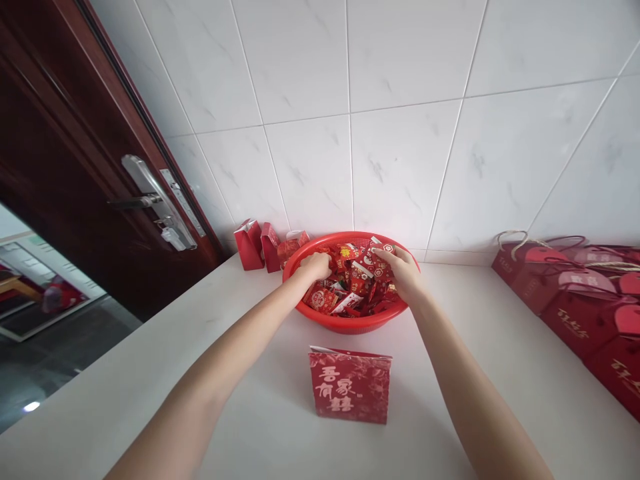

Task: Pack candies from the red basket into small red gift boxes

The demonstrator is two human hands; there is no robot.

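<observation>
A red plastic basket (350,325) holds many small red printed packets (323,300). Over its left part is my left hand (317,265), fingers curled down among the packets; what they hold, if anything, is hidden. At the basket's right side, my right hand (400,270) pinches a red and white patterned packet (381,267) between thumb and fingers. In front of the basket, nearer to me, a red paper bag with white characters (350,388) stands upright on the white table (260,420), touched by neither hand.
Small red paper boxes (249,245) stand left of the basket by the tiled wall (310,167). Several dark red gift bags with cord handles (570,320) line the right side. A dark brown door (65,133) with a metal handle is at the left, beyond the table edge.
</observation>
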